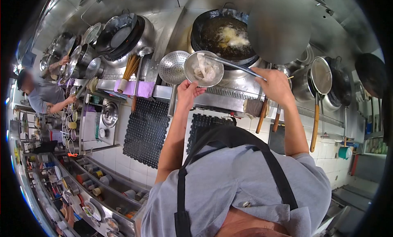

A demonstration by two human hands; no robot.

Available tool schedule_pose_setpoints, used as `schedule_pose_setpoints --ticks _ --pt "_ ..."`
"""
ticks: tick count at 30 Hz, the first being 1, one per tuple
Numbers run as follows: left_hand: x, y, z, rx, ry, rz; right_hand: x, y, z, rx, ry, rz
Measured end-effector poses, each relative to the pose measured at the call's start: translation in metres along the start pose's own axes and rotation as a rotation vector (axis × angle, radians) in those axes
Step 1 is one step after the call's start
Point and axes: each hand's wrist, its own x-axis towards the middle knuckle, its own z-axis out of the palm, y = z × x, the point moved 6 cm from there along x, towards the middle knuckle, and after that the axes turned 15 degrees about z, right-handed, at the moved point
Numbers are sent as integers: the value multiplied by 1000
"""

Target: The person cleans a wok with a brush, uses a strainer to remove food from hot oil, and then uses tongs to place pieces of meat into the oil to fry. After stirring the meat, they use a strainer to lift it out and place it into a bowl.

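Bowl (219, 71) beside wok (196, 33)

Left hand (190, 94) pinches the bowl's rim at seven o'clock; right hand (275, 86), nearly closed, grips tongs (234, 64), tips over the pale food (208, 75) inside; wok sits at the bowl's one o'clock; strainer (173, 68) at nine.

Round metal bowl (219, 74) — pale pieces (203, 72) inside — tongs (235, 65) slanting over its rim

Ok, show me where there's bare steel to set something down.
Bare room shows on the steel strip between the stacked woks and the frying wok, beyond the perforated ladle. It is crowded around the bowl in the left hand, at the bamboo brush and purple cloth, and below the right hand, where wooden handles jut out.
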Motion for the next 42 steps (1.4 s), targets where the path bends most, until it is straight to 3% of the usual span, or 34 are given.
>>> schedule_pose_setpoints --ticks 10,13,18,20,24,27,30,33,36,42 --pt "20 -5 8 -88 -10 -67 60 4 -37 152 128 72" --pt "22 -9 7 -91 -33 -91 102 17 -7 142 128 78" --pt "13 -12 1 -97 -46 -117 167 40 80 52 -57 177" --pt "8 -14 -4 -104 -41 -115 171 41 92 59 42 187" --pt "5 -16 -18 -98 -14 -91 139 17 62 65 91 176" --pt "4 -5 -23 -56 -5 -51 86 -9 32 37 -7 44" --pt "6 9 -22 37 -21 13 44 -31 43 -78 -92 -104" --pt "10 18 -16 90 -63 42 28 -41 68 -184 -162 -59" --pt "13 20 -14 112 -55 30 26 -27 69 -136 -43 -35" --pt "14 11 -11 35 -34 -25 26 -14 6 55 108 19"
